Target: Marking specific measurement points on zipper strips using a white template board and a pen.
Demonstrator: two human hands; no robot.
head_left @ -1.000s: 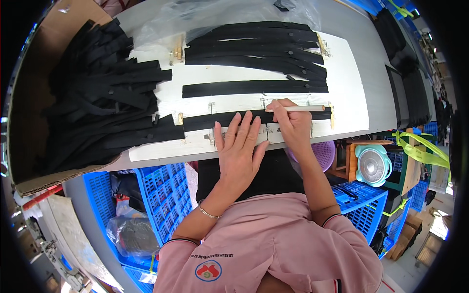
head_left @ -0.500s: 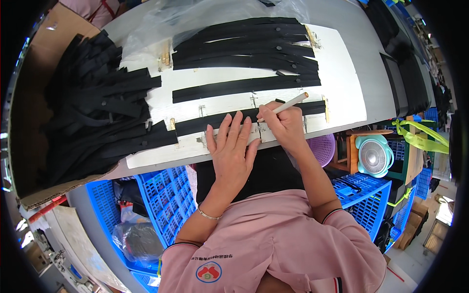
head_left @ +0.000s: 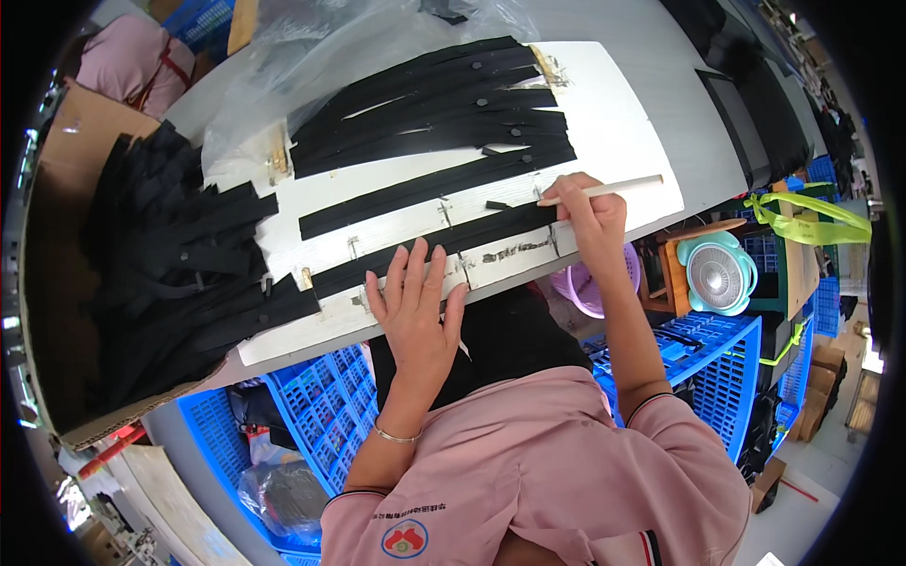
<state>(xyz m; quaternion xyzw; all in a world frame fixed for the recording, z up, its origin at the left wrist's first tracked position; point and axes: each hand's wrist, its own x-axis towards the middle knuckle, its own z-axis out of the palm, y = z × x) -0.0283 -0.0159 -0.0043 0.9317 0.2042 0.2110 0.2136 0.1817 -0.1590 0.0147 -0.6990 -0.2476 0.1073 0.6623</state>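
My left hand (head_left: 412, 300) lies flat, fingers spread, its fingertips on a black fabric strip (head_left: 500, 224) and the white board (head_left: 618, 113) under it. A white pencil (head_left: 628, 186) is pinched in my right hand (head_left: 589, 219), its tip at the strip near the right end. Dark lines and smudges mark the board along the strip's edges. A small black piece (head_left: 497, 205) lies just beyond the strip. Farther off, a single black strip (head_left: 415, 191) and a fanned row of several more black strips (head_left: 396, 113) lie on the board.
At left, a cardboard box (head_left: 71, 132) holds a heap of black strips (head_left: 170, 245). Clear plastic sheeting (head_left: 311, 47) covers the table's far side. Blue crates (head_left: 727, 377), a purple basket (head_left: 585, 292) and a teal fan (head_left: 717, 272) stand beyond the near edge.
My right hand has moved right along the strip with the pencil, which now leans lower. My left hand stays flat on the strip. The whole view has turned and shifted.
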